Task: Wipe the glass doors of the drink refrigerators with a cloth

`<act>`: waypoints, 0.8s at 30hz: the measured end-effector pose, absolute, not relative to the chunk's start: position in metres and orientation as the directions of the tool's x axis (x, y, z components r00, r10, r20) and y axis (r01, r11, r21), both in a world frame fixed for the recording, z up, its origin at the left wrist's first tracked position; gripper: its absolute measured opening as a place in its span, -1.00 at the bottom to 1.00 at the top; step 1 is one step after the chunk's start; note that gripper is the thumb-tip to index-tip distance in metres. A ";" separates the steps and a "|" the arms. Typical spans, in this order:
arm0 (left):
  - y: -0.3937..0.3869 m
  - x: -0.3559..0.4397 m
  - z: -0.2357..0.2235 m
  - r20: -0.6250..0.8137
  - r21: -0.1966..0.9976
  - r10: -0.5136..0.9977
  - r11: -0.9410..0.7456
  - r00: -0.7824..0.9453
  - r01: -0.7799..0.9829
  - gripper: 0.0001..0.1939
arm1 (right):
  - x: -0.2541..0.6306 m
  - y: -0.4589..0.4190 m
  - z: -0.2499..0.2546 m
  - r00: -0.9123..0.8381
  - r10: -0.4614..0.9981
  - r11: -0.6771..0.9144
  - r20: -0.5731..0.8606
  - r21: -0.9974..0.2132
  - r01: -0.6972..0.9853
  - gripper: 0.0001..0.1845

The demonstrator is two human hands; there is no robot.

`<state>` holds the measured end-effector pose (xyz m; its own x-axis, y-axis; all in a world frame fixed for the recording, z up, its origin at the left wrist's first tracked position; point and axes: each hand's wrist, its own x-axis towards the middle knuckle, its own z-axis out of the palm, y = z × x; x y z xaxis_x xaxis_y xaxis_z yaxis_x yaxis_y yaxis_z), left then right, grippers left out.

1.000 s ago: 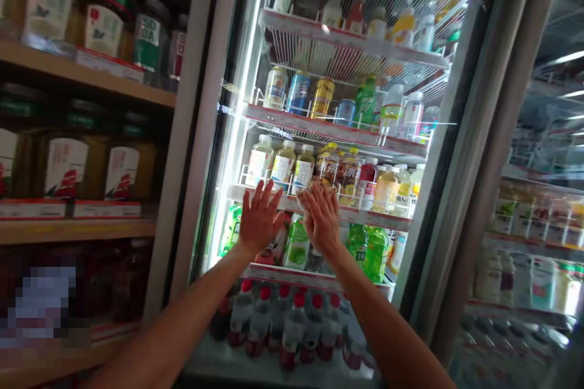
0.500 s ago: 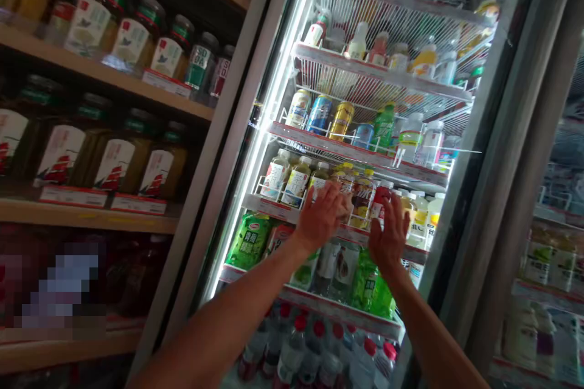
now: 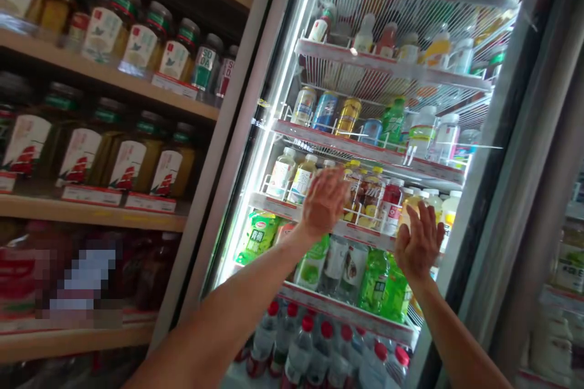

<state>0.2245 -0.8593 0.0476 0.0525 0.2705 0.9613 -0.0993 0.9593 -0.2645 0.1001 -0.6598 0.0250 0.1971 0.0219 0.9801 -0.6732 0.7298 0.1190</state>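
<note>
Hands are wider apart than in the earlier frame: right hand (image 3: 418, 247) has shifted right, toward the far side of the lit drinks cooler (image 3: 230, 158). Left hand (image 3: 325, 202) sits mid-frame, fingers together and lightly curved, nothing pinched. It overlaps the left end of the amber-drink bottles (image 3: 367, 200), just above the red-trimmed shelf lip (image 3: 274, 205). Right hand is open, fingers spread, empty, low and right of those bottles, just under a pale yellow bottle (image 3: 410, 208). Cannot tell whether either hand touches a bottle or the glass. Amber bottles stand centre-right on that shelf, beside a red-labelled bottle (image 3: 391, 206). Below: green drink pouches (image 3: 258, 237) lower left, red-capped water bottles (image 3: 301, 346) at bottom. Glass jars (image 3: 139, 48) on wooden shelves (image 3: 68, 209) fill the left of the frame.
</note>
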 end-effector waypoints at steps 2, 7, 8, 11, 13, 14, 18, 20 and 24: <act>-0.845 0.214 0.040 0.866 -0.499 0.497 0.865 -0.048 -0.052 -0.62 | 0.099 -0.657 0.025 0.199 0.007 0.723 0.980 0.132 -0.678 -0.52; -0.905 0.239 0.053 0.905 -0.423 0.417 0.902 -0.079 -0.089 -0.61 | 0.101 -0.655 0.023 0.197 -0.023 0.716 0.980 0.153 -0.681 -0.52; -0.922 0.246 0.061 0.969 -0.247 0.249 0.961 0.002 -0.129 -0.59 | 0.102 -0.656 0.023 0.197 -0.016 0.719 0.980 0.148 -0.680 -0.52; -0.942 0.252 0.076 0.971 0.123 -0.091 0.984 0.221 -0.133 -0.56 | 0.101 -0.658 0.023 0.183 0.000 0.725 0.983 0.126 -0.677 -0.50; -0.921 0.243 0.072 0.979 0.079 -0.054 0.989 0.198 -0.122 -0.57 | 0.100 -0.657 0.023 0.172 0.001 0.730 0.985 0.117 -0.674 -0.50; -0.903 0.236 0.065 0.990 0.000 0.017 0.993 0.142 -0.122 -0.57 | 0.099 -0.655 0.023 0.173 -0.001 0.729 0.985 0.119 -0.674 -0.50; -0.855 0.222 0.038 0.887 -0.416 0.406 0.909 -0.221 -0.001 -0.59 | 0.106 -0.656 0.022 0.166 -0.019 0.695 0.986 0.133 -0.707 -0.51; -0.869 0.231 0.037 0.875 -0.405 0.378 0.914 -0.301 -0.029 -0.59 | 0.118 -0.663 0.021 0.083 0.049 0.665 0.995 0.029 -0.746 -0.54; -0.938 0.267 0.056 0.993 0.094 -0.109 0.966 -0.049 -0.242 -0.55 | 0.142 -0.675 0.023 -0.080 0.227 0.612 0.971 -0.206 -0.764 -0.58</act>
